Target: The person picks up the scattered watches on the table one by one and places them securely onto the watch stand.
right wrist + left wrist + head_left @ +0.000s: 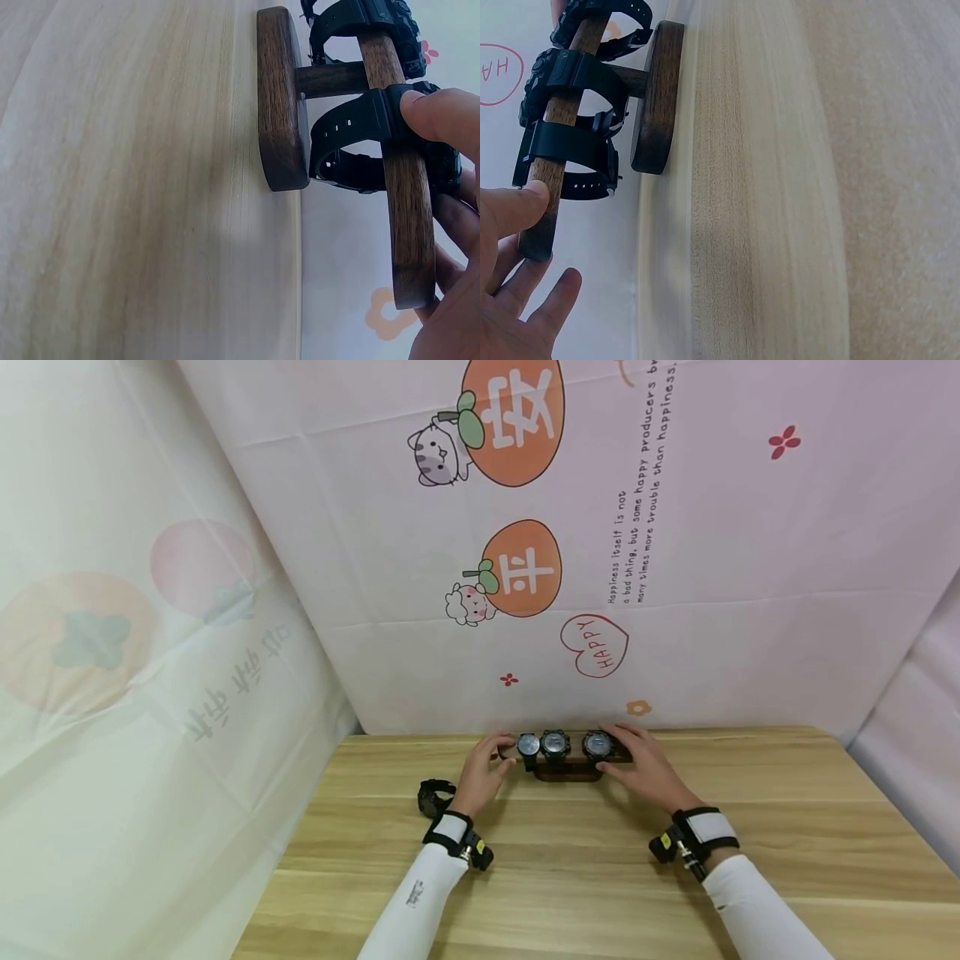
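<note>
A dark wooden T-shaped watch stand (660,105) stands near the table's back edge. Its crossbar (409,232) bears three black watches: a left one (528,744), a middle one (555,742) close beside it, and a right one (598,744) across a gap. My left hand (480,777) grips the bar's left end, thumb in front and fingers behind and below. At the other end, my right hand (651,768) holds the right watch, its thumb pressed on the strap and its fingers behind the dial; the bar's tip sticks out past the strap.
Another black watch (431,800) lies on the wooden table (570,877), just left of my left wrist. Behind the table hangs a white printed cloth (720,610), and more cloth (97,735) hangs along the left side.
</note>
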